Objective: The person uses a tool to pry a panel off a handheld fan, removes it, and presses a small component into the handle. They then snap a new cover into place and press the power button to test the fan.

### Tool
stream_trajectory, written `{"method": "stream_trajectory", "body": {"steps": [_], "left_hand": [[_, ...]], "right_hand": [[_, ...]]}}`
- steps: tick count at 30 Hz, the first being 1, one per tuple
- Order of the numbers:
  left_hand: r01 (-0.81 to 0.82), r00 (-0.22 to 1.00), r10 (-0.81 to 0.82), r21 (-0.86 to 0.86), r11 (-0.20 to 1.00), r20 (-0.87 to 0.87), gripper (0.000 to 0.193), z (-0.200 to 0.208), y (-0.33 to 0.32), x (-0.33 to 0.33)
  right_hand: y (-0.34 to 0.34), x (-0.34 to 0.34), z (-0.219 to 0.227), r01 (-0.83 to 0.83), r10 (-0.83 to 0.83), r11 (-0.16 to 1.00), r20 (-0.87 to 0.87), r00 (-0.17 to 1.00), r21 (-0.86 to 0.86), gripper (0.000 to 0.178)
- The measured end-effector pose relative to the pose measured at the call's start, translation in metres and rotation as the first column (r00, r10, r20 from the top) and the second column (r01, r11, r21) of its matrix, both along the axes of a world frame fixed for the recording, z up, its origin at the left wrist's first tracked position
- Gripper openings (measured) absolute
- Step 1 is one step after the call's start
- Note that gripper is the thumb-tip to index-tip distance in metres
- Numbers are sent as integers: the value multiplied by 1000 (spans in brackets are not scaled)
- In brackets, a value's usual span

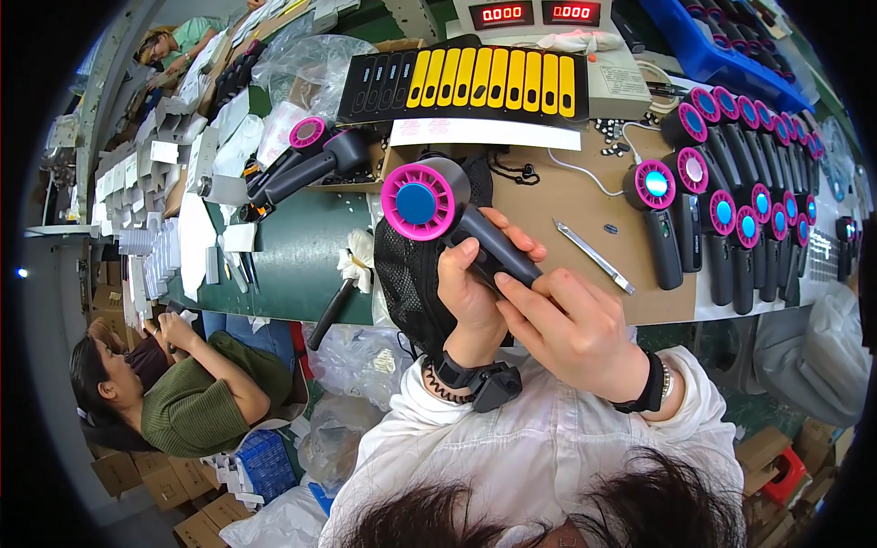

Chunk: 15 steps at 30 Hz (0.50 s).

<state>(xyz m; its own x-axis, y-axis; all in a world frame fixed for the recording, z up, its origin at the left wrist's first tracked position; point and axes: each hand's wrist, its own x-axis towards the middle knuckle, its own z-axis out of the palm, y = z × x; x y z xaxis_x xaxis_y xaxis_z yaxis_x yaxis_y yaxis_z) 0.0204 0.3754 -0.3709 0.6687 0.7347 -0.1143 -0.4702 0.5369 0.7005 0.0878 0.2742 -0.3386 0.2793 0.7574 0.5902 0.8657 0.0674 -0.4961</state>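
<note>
A dark grey handheld fan (422, 203) with a pink ringed grille and a blue centre is held up over the front of the table. My left hand (474, 297) wraps round its handle, thumb on the near side. My right hand (585, 333) is closed on the lower end of the same handle, fingertips pressed against it. Below the fan lies a black mesh bag (411, 283). To the right of my hands a silver pen-like tool (594, 257) rests on the brown board, beside a small dark oval piece (611, 228).
Rows of similar fans (747, 228) fill the right side. One fan (656, 183) has a white cable nearby. A black panel with yellow strips (466, 82) and a power supply with red displays (539, 14) stand behind. Two fans (311, 164) lie left. A co-worker (196, 402) sits at left.
</note>
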Motion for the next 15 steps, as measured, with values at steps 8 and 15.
{"method": "stream_trajectory", "body": {"steps": [8, 15], "left_hand": [[-1, 1000, 2, 31, 1000, -22, 43, 2, 0, 1], [16, 999, -14, 48, 999, -37, 44, 4, 0, 2]], "right_hand": [[-1, 0, -1, 0, 0, 1000, -3, 1000, 8, 26], [-1, 0, 2, 3, -3, 1000, -34, 999, 13, 28]]}}
